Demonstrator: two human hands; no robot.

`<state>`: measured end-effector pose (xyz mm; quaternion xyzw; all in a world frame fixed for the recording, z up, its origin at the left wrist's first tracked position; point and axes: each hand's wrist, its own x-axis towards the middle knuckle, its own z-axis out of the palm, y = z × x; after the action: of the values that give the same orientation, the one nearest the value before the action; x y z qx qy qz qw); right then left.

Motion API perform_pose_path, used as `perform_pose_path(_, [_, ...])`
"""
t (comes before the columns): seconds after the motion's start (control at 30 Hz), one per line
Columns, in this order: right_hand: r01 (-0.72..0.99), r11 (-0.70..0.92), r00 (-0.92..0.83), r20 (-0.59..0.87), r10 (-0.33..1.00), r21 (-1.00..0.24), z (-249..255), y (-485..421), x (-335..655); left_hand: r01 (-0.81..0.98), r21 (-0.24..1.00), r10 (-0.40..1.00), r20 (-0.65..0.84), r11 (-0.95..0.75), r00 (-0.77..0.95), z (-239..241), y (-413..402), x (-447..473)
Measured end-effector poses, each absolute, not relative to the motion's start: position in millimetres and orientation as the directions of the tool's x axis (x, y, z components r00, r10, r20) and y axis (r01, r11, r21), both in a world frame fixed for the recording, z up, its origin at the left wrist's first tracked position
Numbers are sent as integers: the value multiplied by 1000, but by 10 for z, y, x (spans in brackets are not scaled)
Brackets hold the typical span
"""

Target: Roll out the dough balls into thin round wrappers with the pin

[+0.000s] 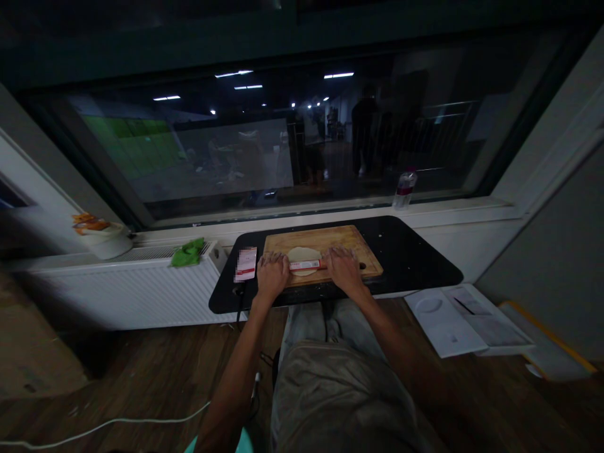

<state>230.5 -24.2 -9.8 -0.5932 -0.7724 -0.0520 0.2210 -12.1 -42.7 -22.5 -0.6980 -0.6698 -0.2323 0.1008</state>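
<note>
A rolling pin (304,265) with a white printed label lies crosswise over a flat round of dough (302,253). The dough rests on a wooden cutting board (325,235). My left hand (273,274) is closed over the pin's left end, and my right hand (343,268) over its right end. Both hands hide the ends of the pin beneath them. Just left of my left hand lies a phone (246,264), its screen partly pixelated.
The board sits on a black table (419,257) against the windowsill. A clear bottle (404,190) stands on the sill. On the left are a green cloth (187,252) over a radiator (141,289) and a white container (104,241). An open white box (446,324) lies right.
</note>
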Motion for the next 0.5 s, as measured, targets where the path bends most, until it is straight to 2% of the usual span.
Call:
perform_pose_path(0.17, [934, 291, -184, 419, 889, -207, -145, -236, 2299, 979, 175, 887, 463, -100, 8, -251, -417, -125])
perform_pose_path(0.5, [868, 411, -193, 574, 796, -279, -402, -462, 2388, 941, 239, 792, 609, -239, 47, -466, -651, -146])
